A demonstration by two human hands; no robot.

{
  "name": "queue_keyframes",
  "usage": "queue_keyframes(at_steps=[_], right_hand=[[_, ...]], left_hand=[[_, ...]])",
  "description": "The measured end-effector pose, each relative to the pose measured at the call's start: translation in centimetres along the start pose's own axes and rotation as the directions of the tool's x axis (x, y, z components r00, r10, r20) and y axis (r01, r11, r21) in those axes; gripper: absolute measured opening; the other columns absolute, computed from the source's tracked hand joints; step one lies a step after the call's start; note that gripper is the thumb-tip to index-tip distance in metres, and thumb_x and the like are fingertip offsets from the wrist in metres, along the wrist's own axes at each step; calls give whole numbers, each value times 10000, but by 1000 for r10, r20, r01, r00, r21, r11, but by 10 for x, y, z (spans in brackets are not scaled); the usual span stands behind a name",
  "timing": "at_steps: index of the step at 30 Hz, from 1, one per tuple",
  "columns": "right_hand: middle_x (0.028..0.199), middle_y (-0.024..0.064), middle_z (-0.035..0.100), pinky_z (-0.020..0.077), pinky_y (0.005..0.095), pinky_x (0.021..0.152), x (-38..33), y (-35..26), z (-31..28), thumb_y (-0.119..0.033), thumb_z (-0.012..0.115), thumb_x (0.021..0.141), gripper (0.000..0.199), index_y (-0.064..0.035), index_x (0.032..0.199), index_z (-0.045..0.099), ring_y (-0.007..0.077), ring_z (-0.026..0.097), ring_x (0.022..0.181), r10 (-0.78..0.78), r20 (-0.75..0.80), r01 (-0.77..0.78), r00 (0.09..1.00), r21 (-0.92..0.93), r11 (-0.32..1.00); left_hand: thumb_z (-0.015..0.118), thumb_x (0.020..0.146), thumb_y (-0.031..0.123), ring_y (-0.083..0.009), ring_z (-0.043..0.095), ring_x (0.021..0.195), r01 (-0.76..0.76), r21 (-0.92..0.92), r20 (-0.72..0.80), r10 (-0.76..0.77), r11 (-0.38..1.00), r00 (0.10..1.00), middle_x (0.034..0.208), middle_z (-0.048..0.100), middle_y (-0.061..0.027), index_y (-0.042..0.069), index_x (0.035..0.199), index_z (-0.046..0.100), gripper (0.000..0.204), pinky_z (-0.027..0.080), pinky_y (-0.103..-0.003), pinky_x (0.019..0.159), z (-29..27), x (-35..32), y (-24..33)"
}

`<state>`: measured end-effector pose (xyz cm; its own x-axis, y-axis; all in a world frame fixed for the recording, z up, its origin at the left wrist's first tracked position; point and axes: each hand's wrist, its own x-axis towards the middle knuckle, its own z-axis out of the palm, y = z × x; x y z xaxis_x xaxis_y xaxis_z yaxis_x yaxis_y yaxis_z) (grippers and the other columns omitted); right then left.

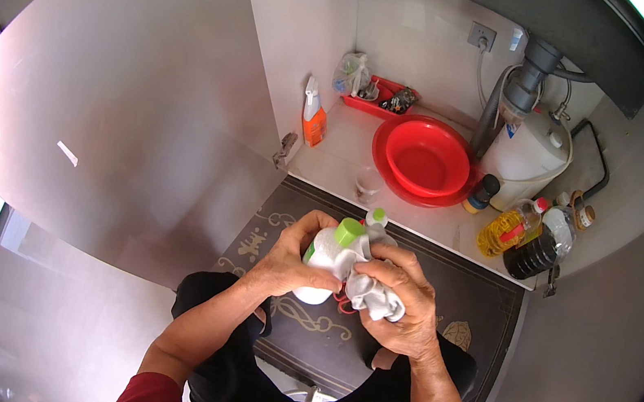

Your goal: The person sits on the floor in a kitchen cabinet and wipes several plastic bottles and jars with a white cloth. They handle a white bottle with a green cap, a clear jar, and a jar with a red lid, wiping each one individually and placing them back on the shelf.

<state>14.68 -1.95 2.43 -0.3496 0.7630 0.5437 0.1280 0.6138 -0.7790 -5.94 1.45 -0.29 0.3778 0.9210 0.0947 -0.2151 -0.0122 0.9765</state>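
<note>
My left hand (pixel 286 258) is wrapped round a white bottle (pixel 321 257) with a green cap (pixel 349 231), held tilted above the mat between my knees. In my right hand (pixel 412 312) is a crumpled white cloth (pixel 374 296), pressed against the bottle's right side. Just beyond my hands stands a second white container with a green lid (pixel 377 216), partly hidden by the bottle and my right hand. Below the bottle, red loops (pixel 345 304) show on the mat; what they belong to is hidden.
An open cabinet holds red basins (pixel 427 158), an orange spray bottle (pixel 314 122), a red tray (pixel 372 108), a clear cup (pixel 368 183), a white tank (pixel 528 152), an oil bottle (pixel 502 231) and a dark bottle (pixel 530 256). Its door (pixel 148 94) swings out left. A patterned mat (pixel 301 346) lies below.
</note>
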Motion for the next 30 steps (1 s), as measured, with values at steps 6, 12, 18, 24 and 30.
queue_keyframes(at_steps=[6,12,18,24,30], right_hand=[[1099,82,587,417,320,929,0,5,-21,61,652,639,420,-44,1044,623,200,553,1056,261,75,-271,963,337,902],[1102,85,598,418,327,927,4,4,-30,59,634,587,448,-53,1021,636,203,558,1047,253,127,-282,959,355,891],[971,12,596,436,374,790,1,-1,-17,-48,660,526,386,-112,906,657,247,522,878,117,582,-69,805,-105,992],[967,56,626,486,325,795,6,11,-32,-29,659,617,377,-89,989,644,193,599,884,285,335,-365,898,206,908],[1020,71,623,470,292,867,5,21,-15,-56,684,702,551,-37,1228,519,139,582,920,613,50,-371,788,834,408]], left_hand=[[902,439,91,-187,584,948,10,146,185,-37,989,982,1037,585,-95,89,1423,171,1226,452,-315,838,7,-6,16],[900,474,136,-250,597,974,196,289,365,-297,937,882,1031,608,-134,174,1448,-136,1423,440,-365,910,23,-10,31],[884,448,131,-386,544,1093,135,556,398,-405,820,823,1165,557,-242,182,1444,-135,1425,445,-410,935,24,-10,13],[894,491,138,-297,566,1067,236,234,290,-300,943,909,1164,567,-160,185,1461,-79,1374,422,-423,947,24,-11,16],[852,573,99,-190,560,1025,39,-28,33,-38,999,999,1069,578,-91,39,1343,341,926,443,-342,922,23,4,-1]])
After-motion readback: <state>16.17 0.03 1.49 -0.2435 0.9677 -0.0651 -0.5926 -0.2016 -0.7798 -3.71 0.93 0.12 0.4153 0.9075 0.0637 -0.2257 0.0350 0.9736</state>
